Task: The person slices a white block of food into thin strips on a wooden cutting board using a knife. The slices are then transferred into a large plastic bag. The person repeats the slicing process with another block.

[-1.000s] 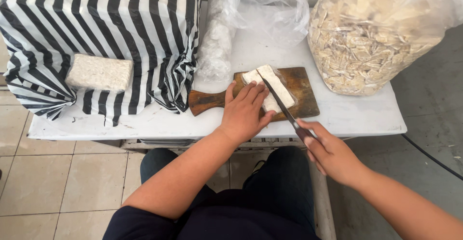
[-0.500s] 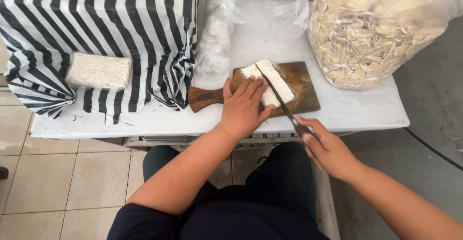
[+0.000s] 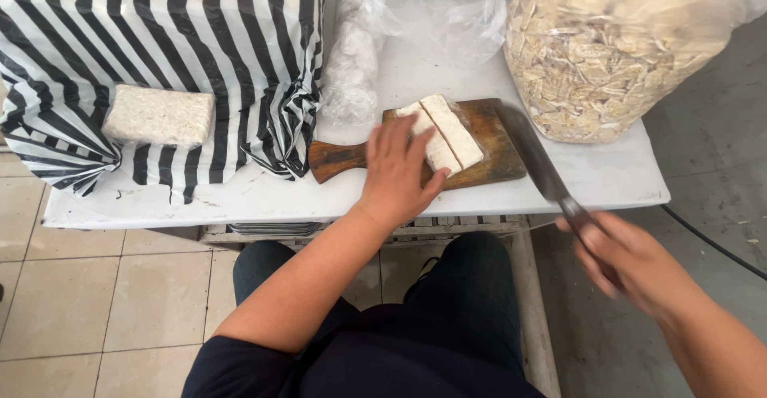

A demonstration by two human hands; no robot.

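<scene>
The left hand (image 3: 399, 174) lies flat on the white block (image 3: 443, 133) on the cutting board (image 3: 495, 146) near the table's (image 3: 607, 176) front edge; the right hand (image 3: 627, 258) grips a knife (image 3: 537, 162) beside the board.

Small food-prep workspace — wooden cutting board (image 3: 487, 146), bulk bag of chips (image 3: 615, 46), white table (image 3: 415, 78).

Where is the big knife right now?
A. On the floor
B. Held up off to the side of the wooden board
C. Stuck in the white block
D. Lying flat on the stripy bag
B: the right hand holds the knife out beside the wooden board, its blade clear of the white block, which the left hand steadies.
</scene>
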